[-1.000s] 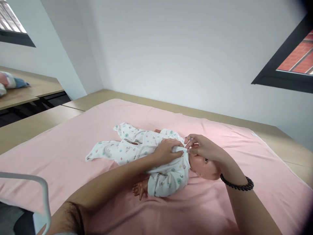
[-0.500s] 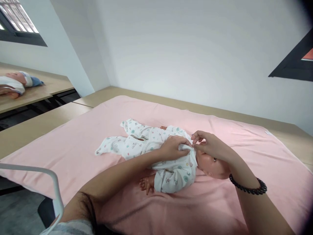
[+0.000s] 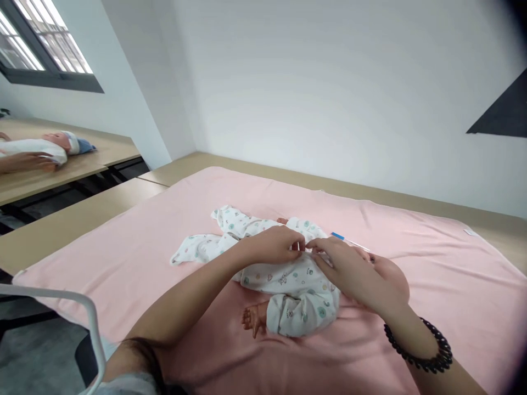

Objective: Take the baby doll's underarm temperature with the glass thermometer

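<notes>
A baby doll (image 3: 391,274) lies on its back on a pink blanket (image 3: 164,219), its head to the right. It wears a white patterned romper (image 3: 280,280). My left hand (image 3: 278,244) is closed in a pinch at the romper's chest. Beside it, my right hand (image 3: 337,263) has its fingertips pressed together on the upper front of the romper, its wrist near the doll's face. What lies between the right fingertips is too small to make out. A blue and white strip (image 3: 337,236) lies just beyond my right hand.
At the far left, another doll (image 3: 57,141) in a blue and white hat lies on a wooden table (image 3: 119,145), with another person's hand (image 3: 28,160) on it. A white curved rail (image 3: 90,312) is at the lower left. A wall stands behind.
Both hands have moved slightly down the romper's front from the collar, away from the doll's chin. The blue and white strip has come into view. The camera has shifted a little.
</notes>
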{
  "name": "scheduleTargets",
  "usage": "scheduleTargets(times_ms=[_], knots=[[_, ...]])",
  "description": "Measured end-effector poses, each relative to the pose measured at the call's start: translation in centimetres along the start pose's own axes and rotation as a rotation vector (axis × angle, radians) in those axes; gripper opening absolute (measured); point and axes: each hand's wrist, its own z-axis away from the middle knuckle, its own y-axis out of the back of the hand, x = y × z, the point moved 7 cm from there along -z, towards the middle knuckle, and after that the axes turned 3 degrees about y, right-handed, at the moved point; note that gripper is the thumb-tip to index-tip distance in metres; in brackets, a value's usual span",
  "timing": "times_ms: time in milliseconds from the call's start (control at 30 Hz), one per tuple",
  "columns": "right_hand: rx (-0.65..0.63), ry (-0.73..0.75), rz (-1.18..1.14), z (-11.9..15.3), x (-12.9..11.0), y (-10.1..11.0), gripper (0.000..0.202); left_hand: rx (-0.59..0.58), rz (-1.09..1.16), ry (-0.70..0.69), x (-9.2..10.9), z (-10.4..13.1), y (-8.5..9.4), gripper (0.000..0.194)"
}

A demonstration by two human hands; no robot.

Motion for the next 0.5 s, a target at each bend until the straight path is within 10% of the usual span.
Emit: scheduleTargets(times_ms=[500], knots=[[0.003,-0.018,0.075,-0.3,0.7,-0.5,0.019,0.036,-0.098,-0.043,1.0,-0.2,-0.8,0.018]])
